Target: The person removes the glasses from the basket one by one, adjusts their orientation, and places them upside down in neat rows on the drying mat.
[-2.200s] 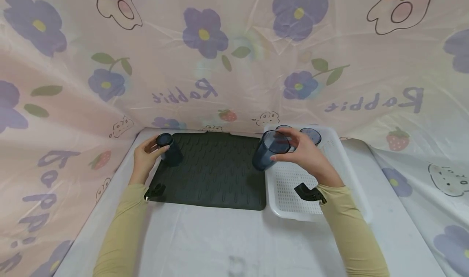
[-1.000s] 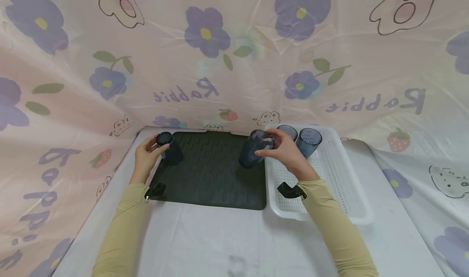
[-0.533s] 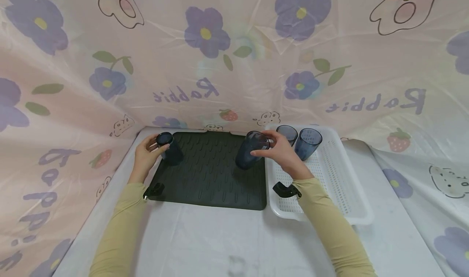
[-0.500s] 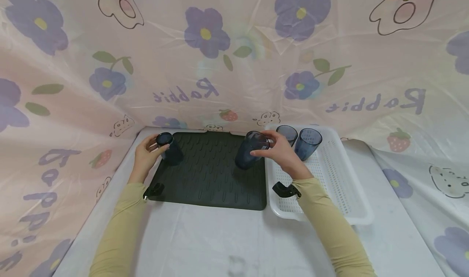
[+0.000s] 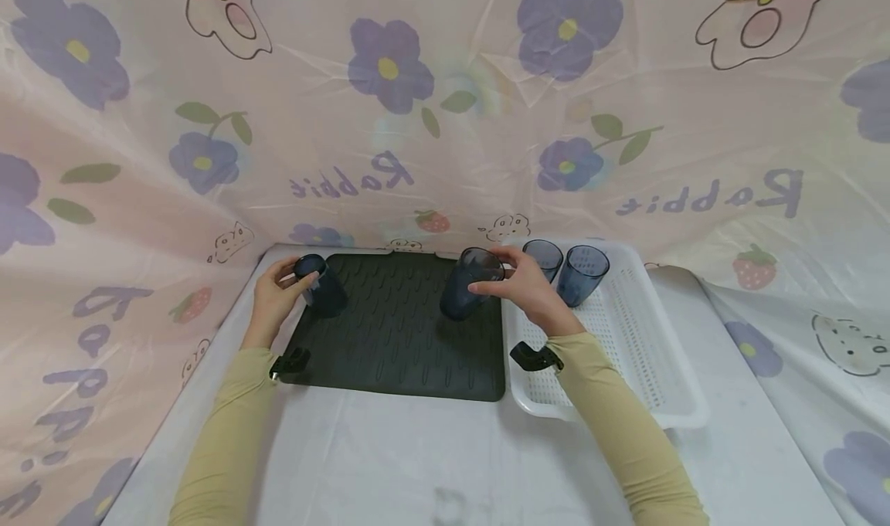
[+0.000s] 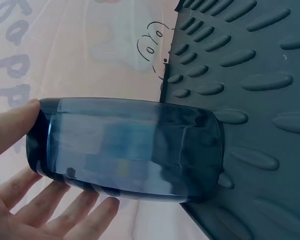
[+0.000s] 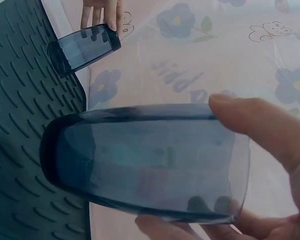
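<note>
At the mat's left back corner, my left hand grips a dark blue drinking glass near its narrower, dark end, which points up. The glass's wider end rests against the dark ribbed mat. Over the mat's right side, my right hand pinches a second blue glass close to its rim, thumb on one side and fingers on the other. That glass leans, rim toward the hand and thick base down to the left, with a shadow on the mat below it.
A white perforated basket stands just right of the mat. Two more blue glasses, one at the back and one beside it, stand rim up in it. A patterned curtain rises behind the white table.
My right hand has carried its glass left, from the basket's edge to over the mat, slowing lately. The two glasses in the basket show more fully. The left hand stays put.
</note>
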`<state>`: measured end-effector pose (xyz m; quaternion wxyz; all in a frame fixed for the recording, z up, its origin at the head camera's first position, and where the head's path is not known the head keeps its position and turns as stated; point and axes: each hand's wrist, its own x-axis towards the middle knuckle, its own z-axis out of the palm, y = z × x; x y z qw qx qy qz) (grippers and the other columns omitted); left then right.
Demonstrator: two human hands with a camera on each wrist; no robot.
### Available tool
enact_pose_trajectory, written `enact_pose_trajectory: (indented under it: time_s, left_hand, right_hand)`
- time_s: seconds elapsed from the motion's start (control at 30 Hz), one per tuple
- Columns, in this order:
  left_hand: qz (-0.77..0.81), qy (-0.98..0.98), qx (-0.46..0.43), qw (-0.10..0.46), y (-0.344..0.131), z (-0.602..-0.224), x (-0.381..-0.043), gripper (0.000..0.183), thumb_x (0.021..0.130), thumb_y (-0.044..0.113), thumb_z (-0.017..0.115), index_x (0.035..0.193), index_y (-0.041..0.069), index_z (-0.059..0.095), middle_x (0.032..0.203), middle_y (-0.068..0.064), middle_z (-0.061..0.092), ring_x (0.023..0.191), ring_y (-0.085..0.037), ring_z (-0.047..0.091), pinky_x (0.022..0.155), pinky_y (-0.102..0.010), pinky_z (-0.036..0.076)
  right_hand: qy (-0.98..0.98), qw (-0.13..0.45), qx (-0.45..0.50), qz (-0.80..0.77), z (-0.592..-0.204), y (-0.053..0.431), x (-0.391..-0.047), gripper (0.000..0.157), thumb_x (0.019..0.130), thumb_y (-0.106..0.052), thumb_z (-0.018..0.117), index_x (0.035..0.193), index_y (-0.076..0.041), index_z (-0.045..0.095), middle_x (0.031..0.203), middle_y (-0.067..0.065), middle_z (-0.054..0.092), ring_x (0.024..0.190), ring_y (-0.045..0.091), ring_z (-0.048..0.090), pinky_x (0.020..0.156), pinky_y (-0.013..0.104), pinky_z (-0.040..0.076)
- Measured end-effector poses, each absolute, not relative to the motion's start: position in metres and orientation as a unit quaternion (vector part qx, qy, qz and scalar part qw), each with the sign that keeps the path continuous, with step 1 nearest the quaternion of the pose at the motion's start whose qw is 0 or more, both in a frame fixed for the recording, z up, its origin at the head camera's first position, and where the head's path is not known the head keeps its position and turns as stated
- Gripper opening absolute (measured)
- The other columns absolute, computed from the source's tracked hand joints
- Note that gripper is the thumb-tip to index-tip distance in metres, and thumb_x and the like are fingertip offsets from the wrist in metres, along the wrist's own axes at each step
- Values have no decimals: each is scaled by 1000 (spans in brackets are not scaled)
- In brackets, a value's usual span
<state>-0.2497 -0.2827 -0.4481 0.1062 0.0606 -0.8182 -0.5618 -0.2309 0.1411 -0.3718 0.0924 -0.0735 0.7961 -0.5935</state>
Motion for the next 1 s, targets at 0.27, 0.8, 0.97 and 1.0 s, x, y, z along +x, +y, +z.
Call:
enact_pose_trajectory:
  time_s: [0.27, 0.8, 0.97, 1.0]
  left_hand:
    - [-533, -832, 58, 144, -280, -440, -250, 64, 86, 35, 73, 139, 8, 48, 138, -15, 49, 123, -34, 48, 98, -48, 43]
    - [-558, -766, -21, 319, -236, -391, -230, 38, 85, 5, 72, 121, -3, 63, 121, -21, 60, 115, -36, 54, 101, -43, 41]
    - [-569, -776, -62, 265, -216, -371, -214, 41, 87, 2, 69, 125, -6, 58, 123, -24, 58, 115, -39, 53, 98, -46, 44]
    - [-576, -774, -69, 255, -214, -369, -213, 41, 87, 2, 69, 125, -6, 58, 123, -23, 58, 116, -38, 53, 98, -45, 44]
  right_hand:
    - [797, 89, -73, -593, -368, 141, -232, 79, 79, -20, 80, 145, -13, 37, 143, 9, 38, 124, 32, 44, 91, 46, 48]
    - [764, 92, -52, -636, -363, 135, -236, 76, 80, -17, 79, 143, -10, 37, 141, 10, 38, 118, 27, 48, 87, 40, 52]
    - [745, 100, -35, -659, -362, 133, -238, 77, 81, -14, 78, 144, -8, 34, 142, 12, 36, 119, 29, 49, 86, 38, 53]
    - [741, 101, -32, -663, -361, 133, -238, 77, 82, -13, 78, 144, -8, 33, 142, 13, 36, 119, 29, 49, 87, 38, 53]
